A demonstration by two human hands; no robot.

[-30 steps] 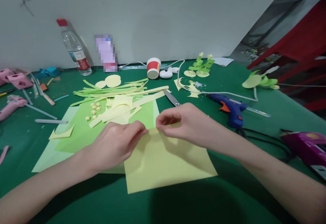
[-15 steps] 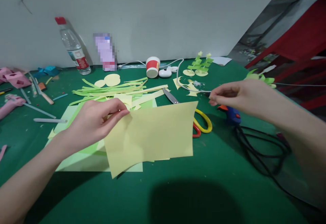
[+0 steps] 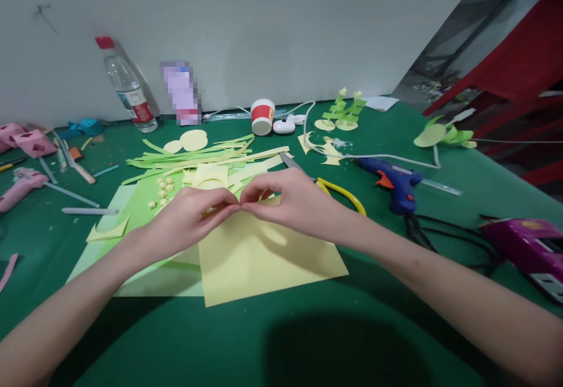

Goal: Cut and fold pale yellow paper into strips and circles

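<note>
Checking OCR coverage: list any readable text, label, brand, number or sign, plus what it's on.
No text is readable.
Bottle label: print too small, blurred.
Paper cup: red band; any print too small.
Purple-pink item by the wall: pixelated.
Purple tool: any marking too blurred.
Yellow sheet: no writing visible.

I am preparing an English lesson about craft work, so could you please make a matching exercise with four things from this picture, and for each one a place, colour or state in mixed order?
Things:
1. yellow paper sheet
2. plastic bottle
3. paper cup
4. glue gun

Descriptions:
A. has a white rim above a red band
B. blue, with an orange trigger
C. the left hand and the right hand meet at its far edge
D. closed with a red cap

Right pairs: 1-C, 2-D, 3-A, 4-B
</note>
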